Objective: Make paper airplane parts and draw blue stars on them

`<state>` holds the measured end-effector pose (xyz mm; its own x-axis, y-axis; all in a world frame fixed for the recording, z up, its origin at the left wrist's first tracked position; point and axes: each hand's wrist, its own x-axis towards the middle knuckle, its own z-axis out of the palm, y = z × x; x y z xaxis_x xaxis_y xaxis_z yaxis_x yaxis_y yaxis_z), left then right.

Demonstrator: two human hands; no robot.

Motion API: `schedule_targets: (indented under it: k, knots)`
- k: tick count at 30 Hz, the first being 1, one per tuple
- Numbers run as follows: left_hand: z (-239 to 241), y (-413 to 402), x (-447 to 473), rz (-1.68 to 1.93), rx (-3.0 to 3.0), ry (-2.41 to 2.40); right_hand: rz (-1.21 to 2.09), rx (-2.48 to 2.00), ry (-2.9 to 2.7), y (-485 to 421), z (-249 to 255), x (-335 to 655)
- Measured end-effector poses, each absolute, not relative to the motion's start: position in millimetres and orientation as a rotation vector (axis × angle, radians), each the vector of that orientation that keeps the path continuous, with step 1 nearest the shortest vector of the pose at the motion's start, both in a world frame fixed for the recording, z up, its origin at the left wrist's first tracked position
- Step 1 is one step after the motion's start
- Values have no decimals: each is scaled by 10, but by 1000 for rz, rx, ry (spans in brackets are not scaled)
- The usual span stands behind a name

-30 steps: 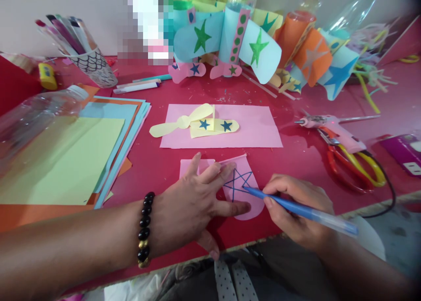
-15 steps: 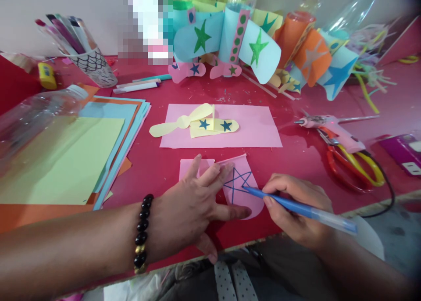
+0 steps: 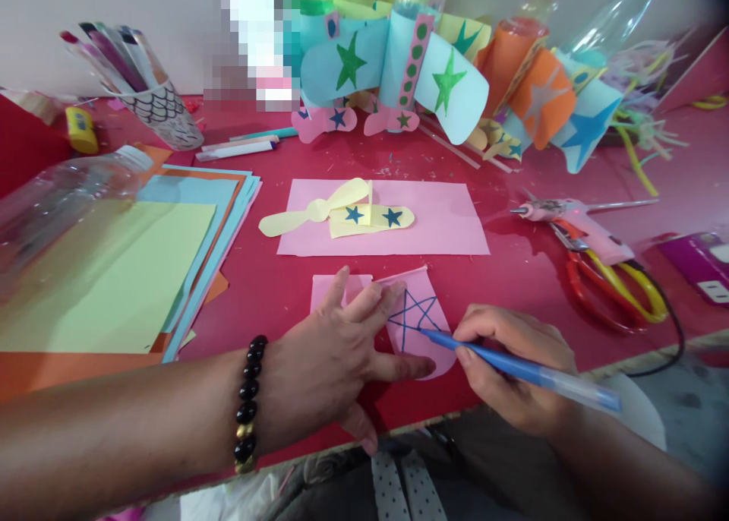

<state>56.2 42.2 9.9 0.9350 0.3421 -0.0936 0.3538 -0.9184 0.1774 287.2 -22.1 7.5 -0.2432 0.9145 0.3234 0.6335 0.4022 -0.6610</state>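
My left hand (image 3: 324,361), with a black and gold bead bracelet (image 3: 246,399) on the wrist, lies spread flat on a pink paper cutout (image 3: 424,297). It presses the cutout to the table, and its fingers hide part of the paper. My right hand (image 3: 512,388) grips a blue pen (image 3: 535,373), whose tip rests on a blue star outline (image 3: 411,316) drawn on the cutout.
Above the cutout, yellow paper shapes (image 3: 370,217) lie on a pink sheet (image 3: 444,232). Coloured paper (image 3: 114,278) is stacked at left. A pink glue gun (image 3: 581,221) and red-yellow scissors (image 3: 609,293) lie at right. Paper-decorated bottles (image 3: 410,73) stand behind.
My right hand has shifted slightly lower, with the pen tip moving a little along the star outline. My left hand and the cutout stay in nearly the same place.
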Motion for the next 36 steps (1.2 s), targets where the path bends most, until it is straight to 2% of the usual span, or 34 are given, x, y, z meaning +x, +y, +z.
schedule_targets:
  k: [29, 36]
  knots:
    - [147, 403, 579, -189, 2897, 569, 683, -1226, -2003, -253, 78, 2822]
    - [134, 419, 562, -200, 2906, 539, 627, -1210, -2058, -219, 100, 2783]
